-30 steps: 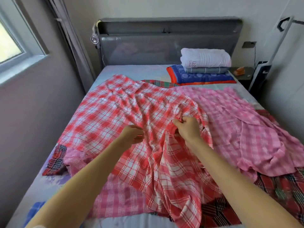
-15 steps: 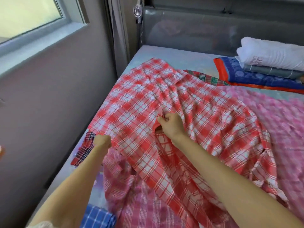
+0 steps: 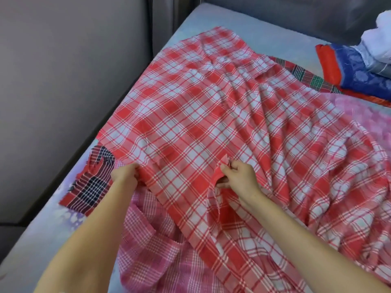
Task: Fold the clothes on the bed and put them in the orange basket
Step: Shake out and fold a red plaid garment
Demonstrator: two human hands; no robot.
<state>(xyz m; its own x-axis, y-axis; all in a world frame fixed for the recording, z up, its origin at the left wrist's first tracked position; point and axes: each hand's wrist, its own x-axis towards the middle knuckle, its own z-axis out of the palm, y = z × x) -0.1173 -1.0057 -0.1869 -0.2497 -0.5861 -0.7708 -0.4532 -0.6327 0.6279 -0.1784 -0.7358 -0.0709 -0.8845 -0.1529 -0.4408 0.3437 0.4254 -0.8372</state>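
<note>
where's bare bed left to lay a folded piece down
Bare sheet shows between the red check cloth and the headboard, and along the near left edge, this side of the dark plaid piece. Centre and right are covered; folded stack far right.

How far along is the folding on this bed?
None of the checked cloths looks folded, and no orange basket is in view. In hand: left hand and right hand grip the red checked cloth, spread out. Left: folding it, the pink checked cloth and dark plaid cloth underneath.
</note>
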